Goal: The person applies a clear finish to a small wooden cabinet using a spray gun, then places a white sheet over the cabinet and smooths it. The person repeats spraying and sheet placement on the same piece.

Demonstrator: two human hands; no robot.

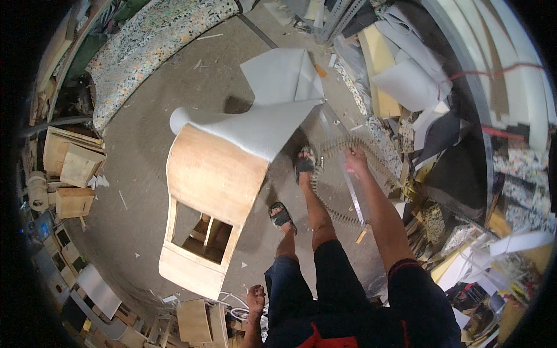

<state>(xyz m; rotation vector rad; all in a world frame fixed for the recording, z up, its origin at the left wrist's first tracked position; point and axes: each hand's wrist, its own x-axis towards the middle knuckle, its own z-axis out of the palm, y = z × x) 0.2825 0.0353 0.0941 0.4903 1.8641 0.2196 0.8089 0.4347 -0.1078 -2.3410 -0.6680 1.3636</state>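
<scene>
My right hand [355, 159] is closed on a translucent coiled hose [342, 145], which loops down beside a straight pale strip [354, 200]. My left hand [256, 298] is low in the view with curled fingers; what, if anything, they hold is hidden. To its upper left a curved plywood frame [214, 168] with a rectangular opening lies on the floor. A grey foam sheet [275, 127] is draped over the frame's far end and spreads beyond it, folded.
Speckled foam padding [151, 46] lines the upper left. Wooden offcuts [75, 203] are stacked along the left. Foam and board scraps [412, 75] pile up along the right. My sandalled feet [282, 217] stand on the concrete floor [133, 174] beside the frame.
</scene>
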